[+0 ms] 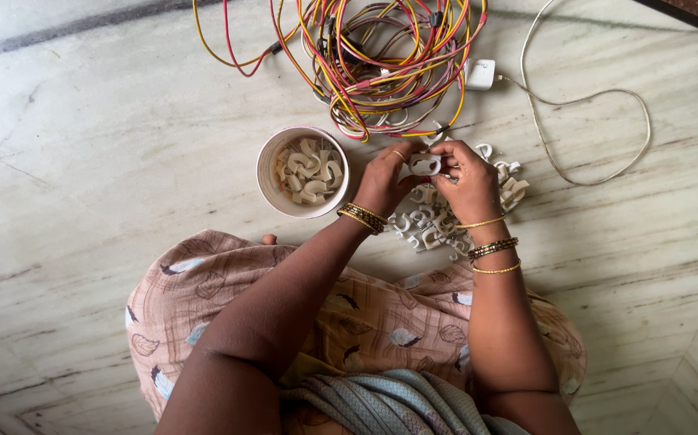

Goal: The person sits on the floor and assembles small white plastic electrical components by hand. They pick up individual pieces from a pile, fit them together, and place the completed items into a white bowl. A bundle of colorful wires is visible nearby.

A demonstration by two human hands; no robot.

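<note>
I see both hands meeting over the marble floor (83,161), working one small white curved plastic clip (424,165) between them. My left hand (383,179) pinches its near edge with thumb and forefinger closed narrow on it, and my right hand (468,179) grips the other end the same way, so the piece is held off the floor, just above a loose heap of white plastic clips (437,221) lying beneath my wrists. To the left, close beside the left hand, stands a round white bowl (266,173) already holding many similar curved pieces. Farther ahead lies a tangled bundle of red, yellow and orange wires (389,56), with a white adapter and its pale cord (479,74) beside it. I judge this as the handling step on a single piece; the next move calls for a steady pinch and a short carry left, clearing the bowl's rim.
</note>
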